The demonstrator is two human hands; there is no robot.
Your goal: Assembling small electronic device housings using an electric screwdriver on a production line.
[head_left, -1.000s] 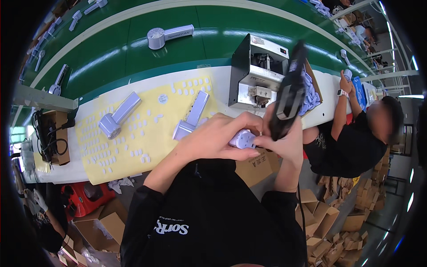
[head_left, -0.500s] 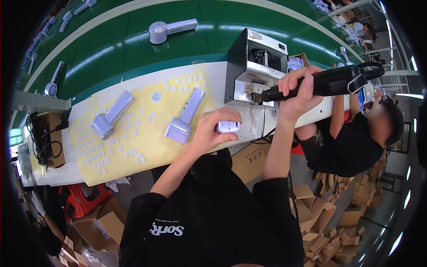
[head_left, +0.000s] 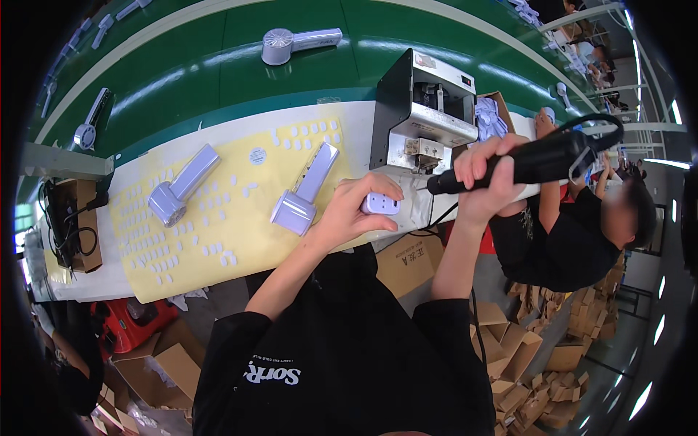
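My left hand (head_left: 350, 211) is closed around a lavender handheld fan, of which only one end (head_left: 381, 203), with small dark holes, shows. The rest of it is hidden by my fingers. In my right hand (head_left: 488, 178) is a black electric screwdriver (head_left: 542, 161), held level with its thin bit pointing left. The bit's tip is just right of the fan's end and apart from it. Behind both hands stands a black and silver screw feeder (head_left: 429, 109). Two lavender handheld fans (head_left: 295, 211) (head_left: 169, 203) lie to the left of my left hand.
A yellow sheet (head_left: 156, 287) with rows of small white pieces covers the table's left part. Beyond it, a green conveyor belt (head_left: 218, 51) carries more fans. A co-worker (head_left: 574, 232) sits at the right. Cardboard boxes (head_left: 411, 261) stand below, and a screwdriver cable hangs nearby.
The screwdriver's bit has come away from the screw feeder's front and dropped nearer the held fan. On the green belt, a fan has shifted right.
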